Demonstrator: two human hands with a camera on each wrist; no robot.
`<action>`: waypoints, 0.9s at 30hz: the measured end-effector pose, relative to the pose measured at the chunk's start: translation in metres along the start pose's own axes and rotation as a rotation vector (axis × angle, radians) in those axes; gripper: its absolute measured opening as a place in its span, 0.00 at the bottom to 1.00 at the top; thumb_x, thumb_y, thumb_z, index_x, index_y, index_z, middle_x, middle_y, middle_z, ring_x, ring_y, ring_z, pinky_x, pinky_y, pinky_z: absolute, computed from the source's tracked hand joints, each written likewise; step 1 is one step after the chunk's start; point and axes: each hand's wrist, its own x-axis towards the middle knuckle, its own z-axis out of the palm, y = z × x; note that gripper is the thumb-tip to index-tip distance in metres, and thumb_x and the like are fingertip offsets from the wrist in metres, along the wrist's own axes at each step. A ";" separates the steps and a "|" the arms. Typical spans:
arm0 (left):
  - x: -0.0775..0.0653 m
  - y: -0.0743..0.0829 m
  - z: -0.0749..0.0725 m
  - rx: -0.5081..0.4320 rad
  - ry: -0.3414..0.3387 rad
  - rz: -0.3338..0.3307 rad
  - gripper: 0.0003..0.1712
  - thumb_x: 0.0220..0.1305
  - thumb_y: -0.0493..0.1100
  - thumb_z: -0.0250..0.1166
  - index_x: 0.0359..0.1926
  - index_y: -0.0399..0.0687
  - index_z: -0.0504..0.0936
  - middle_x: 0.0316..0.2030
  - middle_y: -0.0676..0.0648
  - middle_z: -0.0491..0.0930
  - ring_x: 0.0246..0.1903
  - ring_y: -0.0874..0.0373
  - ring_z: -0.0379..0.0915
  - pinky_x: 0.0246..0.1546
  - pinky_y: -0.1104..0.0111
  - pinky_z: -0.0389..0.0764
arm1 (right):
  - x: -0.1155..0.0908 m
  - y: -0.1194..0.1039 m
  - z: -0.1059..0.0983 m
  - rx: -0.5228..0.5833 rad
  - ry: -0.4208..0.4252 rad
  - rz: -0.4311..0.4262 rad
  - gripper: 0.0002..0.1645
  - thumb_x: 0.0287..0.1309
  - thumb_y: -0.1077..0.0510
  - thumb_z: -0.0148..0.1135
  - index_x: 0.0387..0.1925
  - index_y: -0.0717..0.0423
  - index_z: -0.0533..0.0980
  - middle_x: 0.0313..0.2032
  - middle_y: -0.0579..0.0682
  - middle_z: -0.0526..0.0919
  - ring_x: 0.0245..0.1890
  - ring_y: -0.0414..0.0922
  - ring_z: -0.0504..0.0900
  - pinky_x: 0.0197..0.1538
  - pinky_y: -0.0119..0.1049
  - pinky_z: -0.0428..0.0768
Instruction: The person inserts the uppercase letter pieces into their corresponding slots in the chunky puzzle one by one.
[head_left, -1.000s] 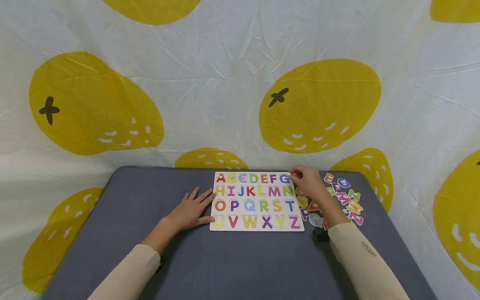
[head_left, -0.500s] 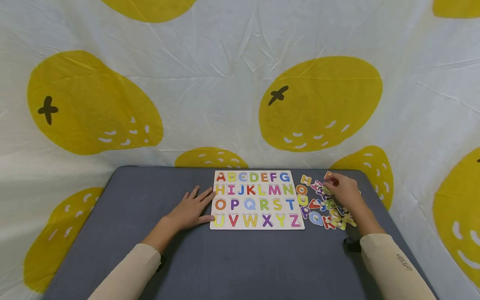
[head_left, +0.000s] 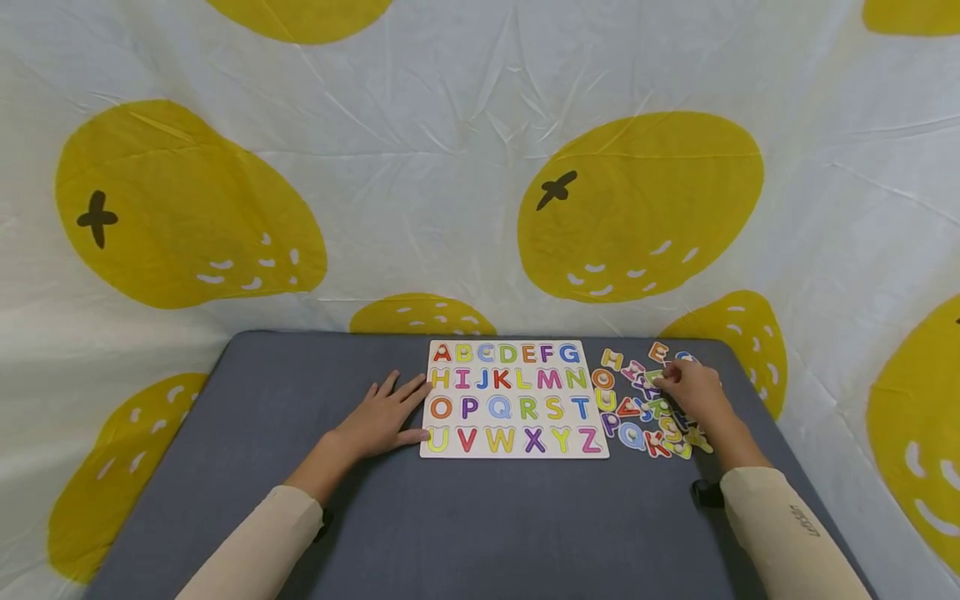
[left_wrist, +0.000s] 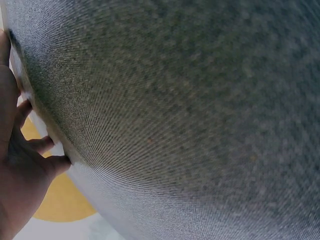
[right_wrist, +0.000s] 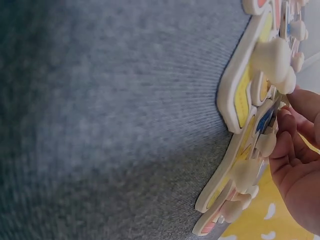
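Note:
A white alphabet puzzle board [head_left: 483,423] with coloured letters A to Z lies on the grey table. My left hand [head_left: 378,423] rests palm down at its left side, fingers spread, with fingertips at the board's edge. Right of the board, loose wooden letter pieces with white knobs lie in an overlapping pile. Over the pile, my right hand [head_left: 693,390] pinches a green letter piece [head_left: 651,377] between thumb and finger; the hand partly hides which letter it is. In the right wrist view, the fingertips meet behind a yellow letter piece [right_wrist: 243,92], which hides part of the grip.
An orange E piece [head_left: 659,352] lies at the pile's far side, beside a partly covered blue piece [head_left: 686,357]. Nearer the board are an H piece [head_left: 612,359] and a U piece [head_left: 606,401]. A white curtain with yellow fruit prints [head_left: 641,208] hangs behind the table.
My right hand has moved from the board's upper right corner to the letter pile, then slightly nearer, uncovering the orange E. The left hand has stayed in place.

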 end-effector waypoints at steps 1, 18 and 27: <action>0.000 0.000 0.000 -0.004 0.001 0.001 0.52 0.68 0.72 0.59 0.83 0.54 0.53 0.82 0.46 0.52 0.79 0.29 0.44 0.70 0.30 0.55 | 0.001 0.000 0.001 -0.001 0.009 0.001 0.15 0.67 0.52 0.68 0.37 0.63 0.78 0.28 0.53 0.80 0.34 0.54 0.75 0.43 0.52 0.70; 0.000 0.000 -0.002 -0.003 -0.004 -0.003 0.52 0.68 0.72 0.59 0.83 0.55 0.53 0.82 0.46 0.53 0.79 0.29 0.44 0.70 0.30 0.55 | 0.007 -0.024 0.003 -0.039 0.060 -0.061 0.12 0.67 0.56 0.65 0.38 0.64 0.79 0.28 0.55 0.82 0.31 0.52 0.77 0.44 0.54 0.73; 0.001 0.000 -0.001 -0.010 -0.019 -0.010 0.53 0.68 0.73 0.59 0.83 0.56 0.53 0.82 0.47 0.52 0.79 0.29 0.43 0.71 0.30 0.55 | 0.018 -0.071 0.011 0.011 0.037 -0.159 0.11 0.67 0.58 0.67 0.40 0.64 0.81 0.31 0.55 0.84 0.30 0.48 0.78 0.37 0.41 0.74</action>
